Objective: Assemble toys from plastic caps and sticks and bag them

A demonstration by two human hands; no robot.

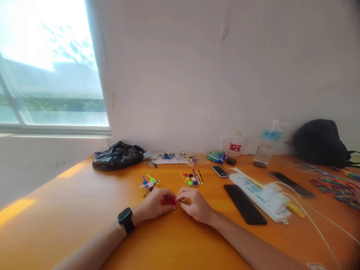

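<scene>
My left hand (156, 204), with a black watch (126, 220) on its wrist, rests on the orange table (78, 210) and pinches a small red plastic piece (170, 200). My right hand (195, 205) meets it from the right, fingers closed on a small yellow piece (186, 201). The two pieces touch between my fingertips. Just beyond my hands lie small coloured plastic discs and sticks (192, 178), and to the left a little cluster of blue, green and white parts (149, 182).
A black plastic bag (116, 155) lies at the back left by the wall. A white power strip (260, 195) with cables, two dark phones (244, 204) (291, 184), a small device (220, 171), two bottles (266, 148) and a black backpack (320, 142) fill the right side.
</scene>
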